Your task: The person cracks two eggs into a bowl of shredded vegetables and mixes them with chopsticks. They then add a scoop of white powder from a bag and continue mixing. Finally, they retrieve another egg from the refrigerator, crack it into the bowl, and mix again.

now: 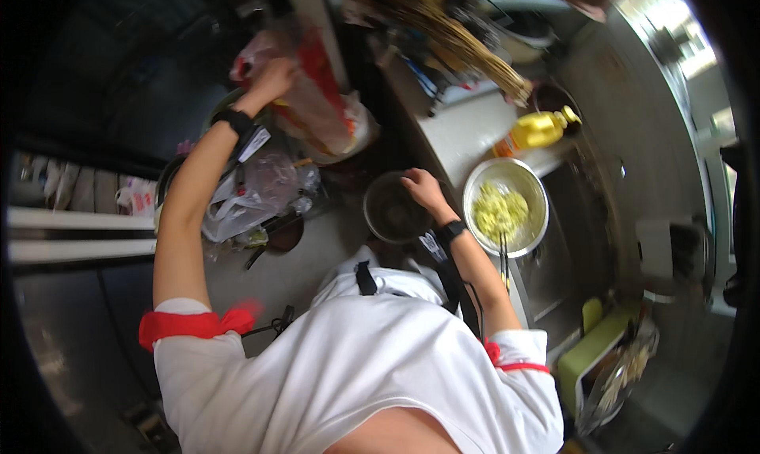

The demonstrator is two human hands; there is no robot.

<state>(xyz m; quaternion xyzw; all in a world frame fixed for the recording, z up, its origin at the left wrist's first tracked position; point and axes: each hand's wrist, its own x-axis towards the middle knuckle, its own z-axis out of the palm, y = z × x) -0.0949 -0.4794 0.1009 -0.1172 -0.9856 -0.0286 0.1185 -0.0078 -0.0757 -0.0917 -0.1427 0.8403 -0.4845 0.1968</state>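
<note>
My left hand (276, 80), blurred, is closed on the upper part of a large red and white plastic bag (320, 109). My right hand (424, 190) grips the rim of a round bowl (392, 216), which looks dark or see-through, in front of my body. To the right of that hand, a steel bowl (539, 216) on the counter holds shredded pale green food (499, 210), with chopsticks or thin tongs (503, 258) leaning in it. Just beyond it, a bottle of yellow oil (537, 130) lies tilted.
Clear plastic bags (261, 193) lie below my left forearm. A bundle of dried stalks (469, 44) lies across the far end of the counter (451, 127). At the lower right are a green board or container (594, 347) and a bag of food (620, 383).
</note>
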